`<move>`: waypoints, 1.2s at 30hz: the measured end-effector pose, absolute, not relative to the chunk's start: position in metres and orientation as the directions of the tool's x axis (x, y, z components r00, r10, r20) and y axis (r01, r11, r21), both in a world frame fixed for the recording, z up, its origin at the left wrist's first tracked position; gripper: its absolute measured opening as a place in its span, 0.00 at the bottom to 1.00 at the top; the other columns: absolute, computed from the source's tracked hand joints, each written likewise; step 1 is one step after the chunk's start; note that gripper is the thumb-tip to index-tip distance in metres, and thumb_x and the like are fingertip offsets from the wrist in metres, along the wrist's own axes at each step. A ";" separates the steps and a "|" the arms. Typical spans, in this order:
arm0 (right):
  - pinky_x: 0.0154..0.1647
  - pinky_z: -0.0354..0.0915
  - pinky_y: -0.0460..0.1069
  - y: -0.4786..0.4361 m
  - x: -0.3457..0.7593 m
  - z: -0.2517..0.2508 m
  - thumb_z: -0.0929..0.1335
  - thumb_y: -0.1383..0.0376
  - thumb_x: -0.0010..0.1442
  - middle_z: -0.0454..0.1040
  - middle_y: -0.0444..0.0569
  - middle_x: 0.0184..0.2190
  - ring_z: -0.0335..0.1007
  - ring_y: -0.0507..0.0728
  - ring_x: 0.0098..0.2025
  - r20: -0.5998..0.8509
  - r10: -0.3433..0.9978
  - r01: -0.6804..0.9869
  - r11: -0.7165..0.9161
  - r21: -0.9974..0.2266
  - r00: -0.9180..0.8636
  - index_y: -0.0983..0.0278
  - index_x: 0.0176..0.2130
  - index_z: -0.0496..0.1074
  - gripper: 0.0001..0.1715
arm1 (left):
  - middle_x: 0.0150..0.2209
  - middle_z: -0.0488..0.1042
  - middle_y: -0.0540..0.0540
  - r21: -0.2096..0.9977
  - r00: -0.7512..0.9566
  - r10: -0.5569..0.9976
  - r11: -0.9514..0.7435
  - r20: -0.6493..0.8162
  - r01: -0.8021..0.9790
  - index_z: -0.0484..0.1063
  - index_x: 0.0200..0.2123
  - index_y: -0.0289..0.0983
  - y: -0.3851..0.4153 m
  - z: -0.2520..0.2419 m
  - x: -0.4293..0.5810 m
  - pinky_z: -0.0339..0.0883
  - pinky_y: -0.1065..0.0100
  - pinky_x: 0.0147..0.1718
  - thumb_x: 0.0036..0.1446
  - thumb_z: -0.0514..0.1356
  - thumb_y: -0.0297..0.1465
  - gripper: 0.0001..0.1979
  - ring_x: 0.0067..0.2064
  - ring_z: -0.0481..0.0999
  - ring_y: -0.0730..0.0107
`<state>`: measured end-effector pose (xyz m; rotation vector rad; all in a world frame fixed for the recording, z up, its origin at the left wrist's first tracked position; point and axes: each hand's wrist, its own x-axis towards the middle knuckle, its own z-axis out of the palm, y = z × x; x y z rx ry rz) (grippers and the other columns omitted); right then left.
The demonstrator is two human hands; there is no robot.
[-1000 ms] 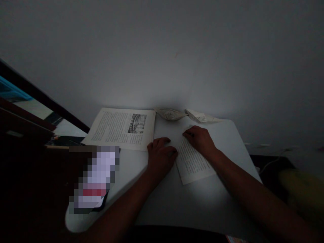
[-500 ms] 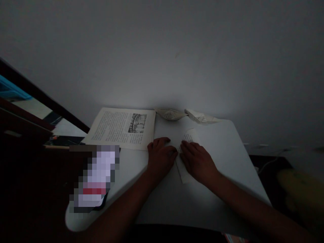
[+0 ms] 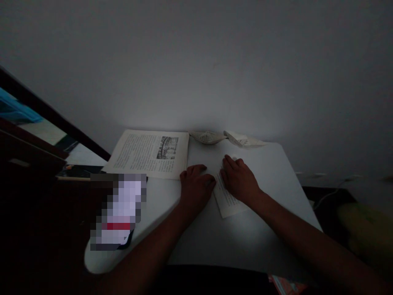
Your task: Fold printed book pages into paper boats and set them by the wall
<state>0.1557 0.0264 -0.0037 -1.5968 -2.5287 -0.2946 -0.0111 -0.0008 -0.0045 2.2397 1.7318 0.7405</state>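
Note:
A folded sheet of printed paper (image 3: 229, 203) lies on the white table, its near part showing below my right hand. My right hand (image 3: 240, 177) rests on the upper part of this sheet with its fingers stretched forward, hiding most of the far end. At the sheet's left edge, my left hand (image 3: 197, 184) stays on the table, fingers apart and curved, the thumb tip close to the edge. Whether that thumb touches the paper, I cannot tell. Two folded paper boats stand by the wall: a left boat (image 3: 208, 137) and a right boat (image 3: 244, 140).
A loose printed page (image 3: 139, 153) with a picture lies at the table's back left. A phone (image 3: 123, 213), its screen blurred out, sits on the left edge of the white table (image 3: 196, 248). The wall (image 3: 196, 73) rises directly behind.
My right hand has slid away from me along the folded sheet, uncovering more print on its near part. My left hand has hardly moved. The view has shifted slightly.

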 end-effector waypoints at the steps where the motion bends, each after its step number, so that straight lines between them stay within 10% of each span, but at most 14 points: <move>1: 0.48 0.58 0.56 0.027 0.156 -0.004 0.55 0.63 0.65 0.63 0.63 0.57 0.60 0.64 0.47 0.215 0.880 0.906 0.415 0.088 -0.424 0.76 0.54 0.65 0.25 | 0.50 0.69 0.47 0.456 0.183 0.948 -0.287 0.259 0.843 0.77 0.33 0.46 -0.001 -0.005 -0.011 0.53 0.52 0.49 0.53 0.62 0.35 0.04 0.53 0.62 0.57; 23: 0.45 0.61 0.56 0.027 0.160 -0.005 0.56 0.57 0.64 0.59 0.58 0.61 0.62 0.64 0.48 0.196 0.913 0.933 0.359 0.024 -0.357 0.71 0.58 0.59 0.29 | 0.58 0.61 0.43 0.258 0.325 0.910 -0.389 0.259 0.884 0.64 0.55 0.53 -0.007 -0.006 -0.012 0.50 0.48 0.51 0.61 0.52 0.34 0.19 0.56 0.60 0.52; 36: 0.37 0.61 0.52 0.039 0.154 -0.005 0.57 0.51 0.64 0.66 0.54 0.54 0.65 0.61 0.45 0.236 0.950 0.976 0.217 -0.029 -0.204 0.63 0.49 0.66 0.24 | 0.52 0.69 0.49 0.425 0.317 0.911 -0.404 0.262 0.810 0.76 0.39 0.49 0.003 -0.006 -0.024 0.55 0.55 0.50 0.57 0.58 0.34 0.09 0.53 0.63 0.61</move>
